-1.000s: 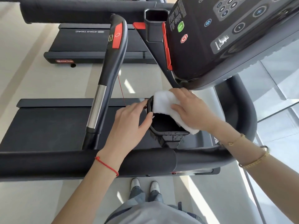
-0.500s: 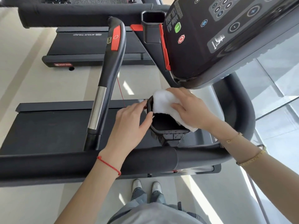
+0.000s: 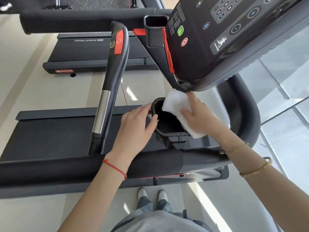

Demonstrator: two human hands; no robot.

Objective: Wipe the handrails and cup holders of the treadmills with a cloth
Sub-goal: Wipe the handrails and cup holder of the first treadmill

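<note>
- I stand at the front of a black treadmill and look down past my own arms at its near cup holder (image 3: pixel 168 124), a dark, angular pocket just below the console (image 3: pixel 234 41).
- My right hand (image 3: pixel 199 118) presses a white folded cloth (image 3: pixel 177 104) on the cup holder's right rim; my fingers lie spread and fairly straight over the cloth, and part of it sticks out past the heel of my hand towards me.
- The far corner of the cloth sits right under the lower edge of the console — I cannot tell whether it touches.
- My left hand (image 3: pixel 137 126) steadies the cup holder from the left: the thumb lies over the near-left rim and the fingers curve round the far-left rim, so the hand grips the pocket's edge.
- A thin red string bracelet (image 3: pixel 115 168) circles my left wrist; gold bracelets (image 3: pixel 255 169) sit on my right forearm.
- Both forearms cross over the padded black front handrail (image 3: pixel 50 169), which runs across the view from left to right.
- To the left of my left hand a side handrail (image 3: pixel 112 77) rises away from me — black, with a silver section low down and a red panel near its top.
- A second cup holder (image 3: pixel 155 30) stands farther off, beside the console's left edge.
- Beyond it lies another treadmill (image 3: pixel 87 54).
- At the bottom I see my two pale shoes (image 3: pixel 152 195) on a light floor.
</note>
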